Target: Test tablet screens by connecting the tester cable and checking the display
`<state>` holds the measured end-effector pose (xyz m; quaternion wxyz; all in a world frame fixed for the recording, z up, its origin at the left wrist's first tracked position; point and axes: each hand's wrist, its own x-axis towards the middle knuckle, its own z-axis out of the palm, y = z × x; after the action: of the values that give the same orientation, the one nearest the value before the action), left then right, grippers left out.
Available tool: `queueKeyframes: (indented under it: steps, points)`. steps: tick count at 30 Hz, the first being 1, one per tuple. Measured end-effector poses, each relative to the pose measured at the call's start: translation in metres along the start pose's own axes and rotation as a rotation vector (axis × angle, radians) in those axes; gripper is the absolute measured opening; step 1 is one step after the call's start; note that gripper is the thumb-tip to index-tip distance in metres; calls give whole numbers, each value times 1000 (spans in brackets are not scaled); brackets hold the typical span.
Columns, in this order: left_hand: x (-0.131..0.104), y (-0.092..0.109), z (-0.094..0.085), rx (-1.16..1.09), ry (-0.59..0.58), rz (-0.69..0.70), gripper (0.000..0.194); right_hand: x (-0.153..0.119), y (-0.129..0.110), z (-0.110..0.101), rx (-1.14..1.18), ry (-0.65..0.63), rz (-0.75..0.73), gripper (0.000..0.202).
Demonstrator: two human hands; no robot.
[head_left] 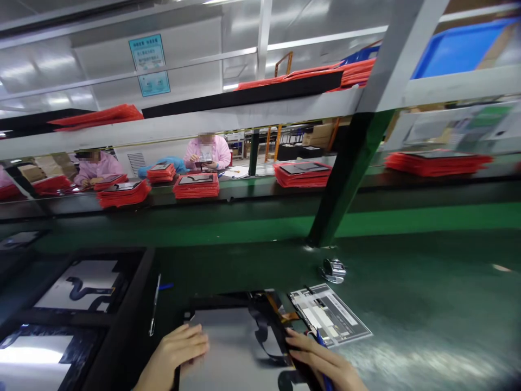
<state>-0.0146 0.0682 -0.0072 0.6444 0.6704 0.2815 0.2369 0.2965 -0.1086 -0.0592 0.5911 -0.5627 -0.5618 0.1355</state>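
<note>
My left hand [173,355] rests flat on the left edge of a grey panel [230,347] that lies in a black frame on the green bench, fingers together. My right hand [321,361] presses on the panel's right edge by a black flex cable [262,331] and holds a blue pen-like tool [323,353] between its fingers. A printed sheet [331,315] lies just right of the panel.
Metal tweezers [154,304] lie left of the panel. Black trays with panels [81,288] sit at the far left. A small shiny metal object [332,270] lies near a green post [345,179]. Across the line, people in pink sit among stacks of red trays [196,185].
</note>
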Motion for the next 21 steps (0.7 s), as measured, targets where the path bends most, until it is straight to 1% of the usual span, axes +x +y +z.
queueKeyframes:
  steps: [1, 3, 5, 6, 7, 9, 12, 13, 14, 16, 18, 21]
  points:
    - [-1, 4, 1, 37, -18, 6, 20, 2, 2, -4, -28, 35, 14, 32]
    - [-1, 12, 3, 116, -49, 22, 24, 6, 1, -9, -27, 139, 100, 33]
    - [1, 17, 5, 204, -62, 75, 27, 14, -5, -7, 62, 235, 192, 34]
    - [2, 18, 6, 257, -62, 110, 30, 18, -10, -3, 124, 259, 212, 36]
    - [4, 18, 7, 322, -64, 138, 33, 23, -14, 2, 183, 263, 219, 38]
    - [6, 17, 7, 453, -68, 163, 42, 33, -20, 15, 244, 230, 248, 44]
    - [8, 15, 4, 522, -85, 133, 53, 42, -19, 30, 171, 217, 384, 48]
    - [8, 15, 3, 516, -88, 116, 55, 44, -17, 33, 110, 233, 393, 49]
    - [8, 15, 2, 507, -86, 100, 55, 45, -14, 34, 46, 251, 371, 51]
    - [9, 17, 2, 495, -67, 76, 50, 46, -12, 35, -56, 268, 287, 54]
    - [12, 23, 7, 455, -1, 85, 42, 47, -12, 34, -102, 267, 231, 54]
    - [22, 40, 25, 274, 151, 110, 27, 48, -15, 33, -123, 268, 211, 54]
